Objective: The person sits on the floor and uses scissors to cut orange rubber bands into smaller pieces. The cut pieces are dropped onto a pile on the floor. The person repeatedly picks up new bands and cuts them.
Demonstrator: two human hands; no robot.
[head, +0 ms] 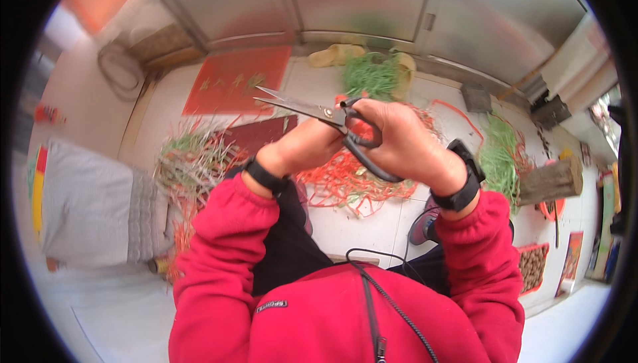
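Note:
My right hand [406,136] grips a pair of scissors [304,109] by its dark handles. The metal blades are parted and point left. Close beneath the pivot is my left hand [316,146]; its fingers are hidden behind the scissors and my right hand, so what it holds cannot be made out. Some red material shows around the handles. Below my hands, a pile of red plastic strips [359,183] is spread on the tiled floor [344,233] between my shoes.
Mixed green and white strips [199,156] lie to the left, beside a cloth-covered item [89,203]. Green strips [371,74] and yellow slippers [336,55] sit by the doors. A red mat [239,79] is ahead. At right are more green strips [500,154], a log [551,181] and a red basket [547,258].

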